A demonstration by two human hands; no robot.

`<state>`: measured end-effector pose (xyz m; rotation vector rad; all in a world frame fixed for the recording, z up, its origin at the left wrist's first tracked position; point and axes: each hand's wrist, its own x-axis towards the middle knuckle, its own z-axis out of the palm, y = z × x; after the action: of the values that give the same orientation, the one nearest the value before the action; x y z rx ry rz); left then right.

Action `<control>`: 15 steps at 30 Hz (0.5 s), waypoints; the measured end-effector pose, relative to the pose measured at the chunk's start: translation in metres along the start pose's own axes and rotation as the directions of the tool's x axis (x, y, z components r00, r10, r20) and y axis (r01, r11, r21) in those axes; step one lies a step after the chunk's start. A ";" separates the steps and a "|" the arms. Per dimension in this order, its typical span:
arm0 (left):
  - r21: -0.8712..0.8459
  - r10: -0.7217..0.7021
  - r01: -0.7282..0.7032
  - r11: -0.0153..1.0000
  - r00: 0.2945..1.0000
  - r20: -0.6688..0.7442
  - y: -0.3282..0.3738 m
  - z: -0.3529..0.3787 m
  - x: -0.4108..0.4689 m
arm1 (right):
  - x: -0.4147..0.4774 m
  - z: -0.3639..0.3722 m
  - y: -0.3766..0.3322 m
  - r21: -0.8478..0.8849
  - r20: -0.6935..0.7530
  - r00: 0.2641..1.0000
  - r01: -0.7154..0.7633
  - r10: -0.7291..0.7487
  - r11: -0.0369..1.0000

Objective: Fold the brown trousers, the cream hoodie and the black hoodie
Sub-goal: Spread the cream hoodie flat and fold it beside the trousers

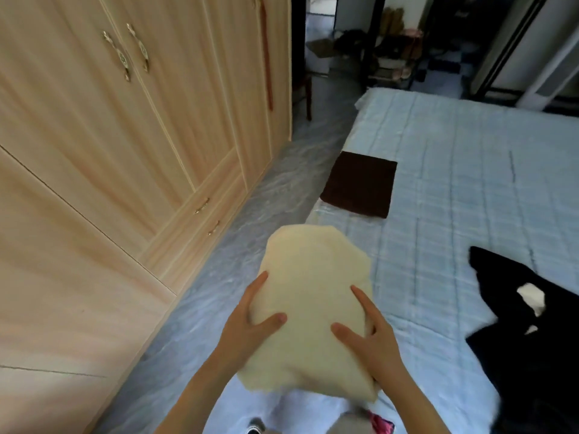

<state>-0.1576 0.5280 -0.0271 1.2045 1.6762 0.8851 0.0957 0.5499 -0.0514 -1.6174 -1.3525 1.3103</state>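
Both hands are on the cream hoodie [310,308], a soft, fleecy bundle folded into a rounded pad and held over the near edge of the bed [470,170]. The left hand [250,321] clasps its left side, the right hand [366,336] its right, thumbs pressed on top. The brown trousers [358,184] lie beyond as a flat, neat rectangle on the quilted pale-blue cover. The black hoodie [532,333] sprawls unfolded at right.

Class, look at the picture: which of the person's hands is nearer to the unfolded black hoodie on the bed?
Right. The right hand holds the cream hoodie's side facing the black hoodie; the left hand holds its far side.
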 end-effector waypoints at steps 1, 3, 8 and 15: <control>0.025 -0.004 0.004 1.000 1.000 0.002 -0.007 -0.016 0.002 | -0.006 0.017 -0.003 0.014 -0.027 1.000 -0.014 0.015 1.000; 0.055 0.002 -0.002 0.998 1.000 0.004 -0.018 -0.044 0.011 | -0.015 0.048 -0.011 0.047 -0.064 0.997 -0.047 0.050 0.998; 0.045 0.063 -0.069 0.997 0.990 0.129 -0.020 -0.073 0.044 | -0.021 0.079 -0.026 0.104 -0.173 0.978 -0.098 0.116 0.990; 0.028 0.104 -0.120 0.992 0.938 0.331 -0.002 -0.046 0.125 | 0.025 0.064 -0.025 0.098 -0.339 0.926 -0.143 0.168 0.985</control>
<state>-0.2207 0.6447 -0.0420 1.4076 1.3760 0.6695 0.0265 0.5730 -0.0542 -1.8334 -0.9710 1.0815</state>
